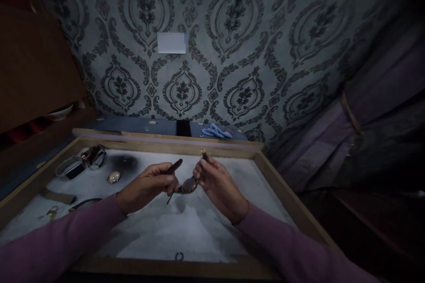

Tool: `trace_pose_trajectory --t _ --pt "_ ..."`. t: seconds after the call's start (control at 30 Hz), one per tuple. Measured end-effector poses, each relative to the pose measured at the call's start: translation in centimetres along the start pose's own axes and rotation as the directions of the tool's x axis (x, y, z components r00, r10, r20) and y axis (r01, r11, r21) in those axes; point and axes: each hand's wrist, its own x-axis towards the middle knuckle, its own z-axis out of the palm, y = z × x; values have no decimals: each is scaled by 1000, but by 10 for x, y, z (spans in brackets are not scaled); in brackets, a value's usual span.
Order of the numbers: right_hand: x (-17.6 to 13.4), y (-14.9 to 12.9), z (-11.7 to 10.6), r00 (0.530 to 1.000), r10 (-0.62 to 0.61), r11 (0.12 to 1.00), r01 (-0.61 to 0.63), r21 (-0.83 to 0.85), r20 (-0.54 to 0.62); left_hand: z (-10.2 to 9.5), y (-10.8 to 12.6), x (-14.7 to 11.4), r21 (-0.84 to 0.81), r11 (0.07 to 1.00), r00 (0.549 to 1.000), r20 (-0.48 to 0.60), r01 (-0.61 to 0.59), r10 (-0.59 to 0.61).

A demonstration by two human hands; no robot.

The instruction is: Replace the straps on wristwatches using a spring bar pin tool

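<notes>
A wristwatch (189,185) with a round case and a dark strap is held up between my two hands, above the white bottom of a wooden tray. My left hand (146,185) is closed on the strap at the left side, and a dark brown strap end (175,166) sticks up past its fingers. Below those fingers hangs a thin dark strip (170,198); I cannot tell what it belongs to. My right hand (221,188) pinches the strap on the other side, where a gold-coloured buckle (203,153) shows above the fingertips.
The wooden tray's rim (166,139) surrounds the work area. At its left lie a smartwatch (75,171), another watch (89,155), a loose watch case (113,177), an olive strap piece (58,196) and a small gold part (52,212). A black ring (179,256) lies near the front; a blue cloth (216,131) lies behind.
</notes>
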Motion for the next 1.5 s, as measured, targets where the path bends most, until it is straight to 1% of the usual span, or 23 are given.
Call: trace_pose_trajectory --t 0.07,0.13,0.2,0.27,0.3,0.33,0.37,0.4,0.43,0.47,0.5,0.53,0.63,0.7,0.77,0.87,0.9,0.93,1.0,1.07,1.13,1.23,1.5 --pt "5 -3 -3 1000 0 999 1 50 -23 -2 1 2 -54 999 995 -95 1 -6" --pt "7 -4 -6 999 20 997 -18 79 -28 -5 0 3 -37 999 979 -203 18 -25" --pt "8 -4 -6 999 42 994 -38 99 -34 -9 0 2 81 996 962 -273 42 -18" --pt "6 -4 -6 997 67 992 -62 109 -42 -11 1 0 353 935 966 -250 23 70" --pt "5 -3 -6 996 84 991 -79 109 -44 -12 3 -2 536 844 969 -196 -21 149" --pt "4 -2 -5 994 103 990 -98 105 -44 -11 5 -4 721 687 964 -114 -87 241" --pt "3 0 -5 992 122 988 -117 102 -44 -9 8 -6 870 465 943 0 -164 333" --pt "2 1 -4 990 138 986 -133 100 -43 -5 10 -8 948 238 904 99 -213 417" --pt "1 3 -4 988 150 984 -145 102 -42 -1 11 -11 967 57 864 195 -249 464" --pt "0 4 -3 987 157 982 -152 109 -41 4 11 -12 956 -59 834 281 -289 475" --pt "0 5 -2 986 161 981 -156 119 -39 8 10 -13 936 -122 827 350 -331 439" --pt "-1 5 -2 986 163 979 -157 131 -35 11 8 -14 922 -145 838 386 -359 386" --pt "-2 3 0 987 162 976 -161 147 4 11 1 -14 937 -144 912 344 -318 223" --pt "-2 -1 -1 988 146 983 -150 107 49 1 1 -12 975 -87 963 215 -203 165" --pt "0 -3 -4 992 109 994 -111 25 71 -14 6 -9 997 -21 974 77 -74 213" --pt "4 2 -11 998 34 976 -23 -217 49 -31 18 -5 988 152 952 -82 38 296" --pt "5 5 -14 998 18 927 8 -374 65 -34 21 -4 979 199 942 -113 51 315" --pt "7 9 -17 994 -12 834 69 -547 107 -36 23 -4 970 236 939 -128 53 318" --pt "10 17 -19 974 -64 546 216 -810 216 -36 24 -3 962 270 946 -129 46 297" --pt "14 25 -18 944 -57 245 328 -912 324 -34 21 -2 963 267 961 -108 38 253" --pt "18 31 -14 916 2 32 402 -915 402 -33 17 -2 967 253 972 -98 42 216" --pt "25 40 -8 900 47 -36 435 -900 433 -35 15 -1 968 241 972 -116 65 203" --pt "49 58 -7 870 16 -74 493 -867 493 -41 24 0 961 272 953 -133 57 272"
